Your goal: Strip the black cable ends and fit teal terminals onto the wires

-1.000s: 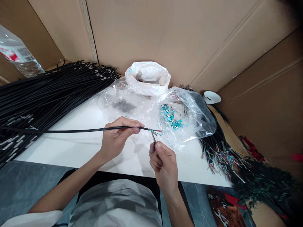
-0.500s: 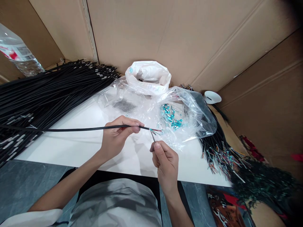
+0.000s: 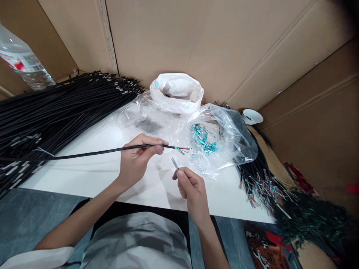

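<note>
My left hand pinches a black cable near its stripped end. Thin coloured wires fan out from that end, pointing right. Below them, my right hand is closed on a pair of tweezers, whose two slim metal tips point up and left, apart from the wires. Behind the wires lies a clear plastic bag with small teal and metal pieces in it.
Many black cables are piled at left, beside a plastic bottle. A white bag and a small white bowl stand at the back. Cables with bare coloured ends hang over the right of the white table. Cardboard walls enclose it.
My right hand has drawn the tweezers down and left, away from the wires they were touching. My left hand has raised the cable end slightly.
</note>
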A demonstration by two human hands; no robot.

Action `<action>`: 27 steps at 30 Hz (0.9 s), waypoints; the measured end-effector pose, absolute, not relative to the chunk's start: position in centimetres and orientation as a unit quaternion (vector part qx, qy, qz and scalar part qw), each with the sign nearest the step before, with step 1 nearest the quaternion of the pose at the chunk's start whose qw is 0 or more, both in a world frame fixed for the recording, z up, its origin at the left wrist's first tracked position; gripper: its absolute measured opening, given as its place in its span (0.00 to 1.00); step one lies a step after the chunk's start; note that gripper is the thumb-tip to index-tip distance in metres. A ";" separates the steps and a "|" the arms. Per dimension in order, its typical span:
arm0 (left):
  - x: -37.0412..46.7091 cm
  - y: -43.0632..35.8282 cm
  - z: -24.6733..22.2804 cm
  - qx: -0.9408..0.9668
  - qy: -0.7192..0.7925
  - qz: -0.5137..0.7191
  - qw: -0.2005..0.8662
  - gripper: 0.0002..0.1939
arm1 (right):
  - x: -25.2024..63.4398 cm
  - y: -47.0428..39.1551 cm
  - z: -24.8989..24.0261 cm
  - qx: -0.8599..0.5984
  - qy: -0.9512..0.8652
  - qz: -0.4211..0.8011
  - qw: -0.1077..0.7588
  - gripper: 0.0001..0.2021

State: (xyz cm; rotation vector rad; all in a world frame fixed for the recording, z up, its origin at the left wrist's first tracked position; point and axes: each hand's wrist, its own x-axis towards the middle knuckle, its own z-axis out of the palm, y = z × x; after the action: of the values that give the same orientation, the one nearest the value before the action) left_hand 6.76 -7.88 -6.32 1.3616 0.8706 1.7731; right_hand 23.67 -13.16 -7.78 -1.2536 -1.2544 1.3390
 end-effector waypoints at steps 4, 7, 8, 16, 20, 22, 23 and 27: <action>6.5 -7.7 -5.7 0.498 0.351 0.699 0.375 0.03 | 23.7 -12.8 -8.7 -0.593 -0.662 0.336 0.313 0.17; 6.4 -7.8 -5.5 0.492 0.349 0.699 0.384 0.03 | 23.7 -12.7 -10.2 -0.611 -0.733 0.163 0.250 0.15; 6.3 -7.8 -5.4 0.491 0.349 0.698 0.387 0.03 | 23.7 -12.7 -10.7 -0.610 -0.745 0.118 0.242 0.14; 6.5 -8.1 -5.5 0.480 0.353 0.693 0.405 0.02 | 23.7 -12.7 -10.8 -0.596 -0.709 0.106 0.362 0.14; 6.9 -8.3 -5.6 0.481 0.365 0.689 0.401 0.04 | 22.1 -12.6 -7.6 -0.539 -0.577 0.327 0.519 0.11; 7.1 -8.5 -5.7 0.485 0.359 0.692 0.396 0.03 | 21.3 -12.3 -6.2 -0.493 -0.482 0.418 0.592 0.12; 7.1 -8.6 -5.7 0.488 0.355 0.695 0.390 0.03 | 20.9 -12.0 -5.7 -0.474 -0.444 0.440 0.621 0.12; 7.3 -8.9 -5.7 0.500 0.350 0.710 0.352 0.02 | 19.9 -11.3 -4.7 -0.440 -0.366 0.479 0.665 0.11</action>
State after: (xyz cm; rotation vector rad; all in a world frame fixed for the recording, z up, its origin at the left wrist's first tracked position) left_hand 7.34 -8.89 -5.74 1.2938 0.9051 1.8364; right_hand 19.85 -11.28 -4.68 -0.9943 -0.8270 1.0807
